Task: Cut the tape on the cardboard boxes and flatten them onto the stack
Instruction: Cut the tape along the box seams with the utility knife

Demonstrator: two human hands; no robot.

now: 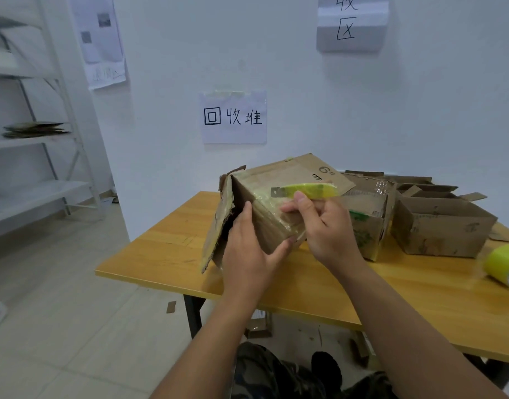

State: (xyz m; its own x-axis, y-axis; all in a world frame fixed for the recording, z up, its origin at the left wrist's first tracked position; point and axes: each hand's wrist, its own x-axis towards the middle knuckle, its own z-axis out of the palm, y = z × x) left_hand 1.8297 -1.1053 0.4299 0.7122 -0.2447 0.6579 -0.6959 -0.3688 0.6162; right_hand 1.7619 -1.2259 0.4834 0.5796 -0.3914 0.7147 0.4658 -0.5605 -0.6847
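Head view: left hand point(249, 249) grips the tilted box point(265, 203) above the table point(167, 254), while right-hand fingers point(301, 198) pinch the knife point(305, 190), blade pointing left just above the taped face.

Before me stands a wooden table point(167, 254) with dark legs, set against a pale white wall point(276, 67). Three paper signs hang there: one central with handwritten characters point(233, 117), one upper right point(351, 23), one upper left point(99, 38). A white metal shelving unit point(37, 133) occupies my left; light floor tiles point(74, 312) lie below.
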